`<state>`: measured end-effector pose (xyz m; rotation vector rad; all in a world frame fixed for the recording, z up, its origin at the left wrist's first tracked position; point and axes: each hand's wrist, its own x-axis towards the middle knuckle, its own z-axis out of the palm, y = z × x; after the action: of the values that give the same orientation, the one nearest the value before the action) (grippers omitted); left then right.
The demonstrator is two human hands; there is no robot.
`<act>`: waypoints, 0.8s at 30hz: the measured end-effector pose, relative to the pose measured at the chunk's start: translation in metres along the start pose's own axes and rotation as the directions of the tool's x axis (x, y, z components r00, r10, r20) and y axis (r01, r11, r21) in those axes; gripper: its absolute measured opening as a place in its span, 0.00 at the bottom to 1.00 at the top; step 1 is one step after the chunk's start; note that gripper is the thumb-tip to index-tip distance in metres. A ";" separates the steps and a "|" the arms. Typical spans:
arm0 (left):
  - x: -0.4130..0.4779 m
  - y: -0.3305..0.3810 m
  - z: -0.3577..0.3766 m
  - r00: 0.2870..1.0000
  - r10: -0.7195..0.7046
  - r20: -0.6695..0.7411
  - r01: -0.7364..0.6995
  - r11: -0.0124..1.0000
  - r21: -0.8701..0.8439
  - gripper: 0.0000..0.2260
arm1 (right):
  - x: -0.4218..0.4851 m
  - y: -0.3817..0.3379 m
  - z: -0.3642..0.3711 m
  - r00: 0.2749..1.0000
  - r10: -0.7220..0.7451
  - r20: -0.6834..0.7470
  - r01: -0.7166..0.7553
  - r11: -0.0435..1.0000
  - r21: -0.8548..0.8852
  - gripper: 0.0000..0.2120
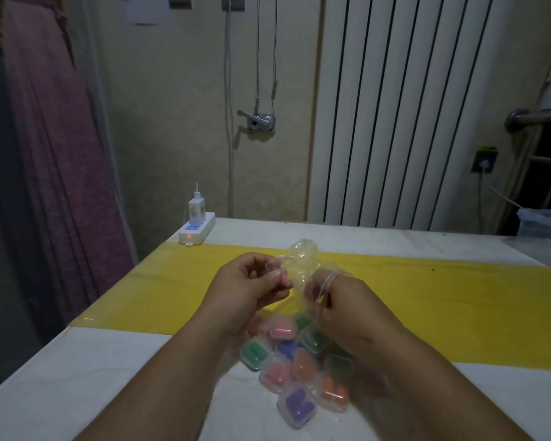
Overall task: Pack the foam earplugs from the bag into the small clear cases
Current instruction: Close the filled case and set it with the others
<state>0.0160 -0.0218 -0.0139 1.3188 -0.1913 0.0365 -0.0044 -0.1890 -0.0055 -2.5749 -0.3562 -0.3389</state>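
Note:
A clear plastic bag point(301, 259) stands bunched at its neck over the yellow strip of the table. My left hand point(248, 291) pinches the neck from the left. My right hand point(341, 307) grips it from the right, with a thin elastic band around its fingers. Inside the bag's lower part lie several small clear cases point(295, 367) holding coloured foam earplugs: pink, green, blue, orange and purple. The purple case point(296, 405) is nearest to me. Both wrists hide part of the pile.
The table point(109, 377) is white with a yellow strip point(442, 300) across it. A white power strip with a charger point(196, 227) sits at the far left corner. A translucent bin point(544, 222) stands at the far right. A radiator and wall lie behind.

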 end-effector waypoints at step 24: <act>-0.002 0.002 0.003 0.999 0.039 -0.001 -0.039 0.993 0.111 0.03 | 0.003 -0.003 -0.001 0.991 0.117 0.072 -0.137 0.834 0.534 0.09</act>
<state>0.0131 -0.0239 -0.0114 1.4256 -0.2145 0.0833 -0.0027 -0.1866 -0.0026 -2.0340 -0.2462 -0.1165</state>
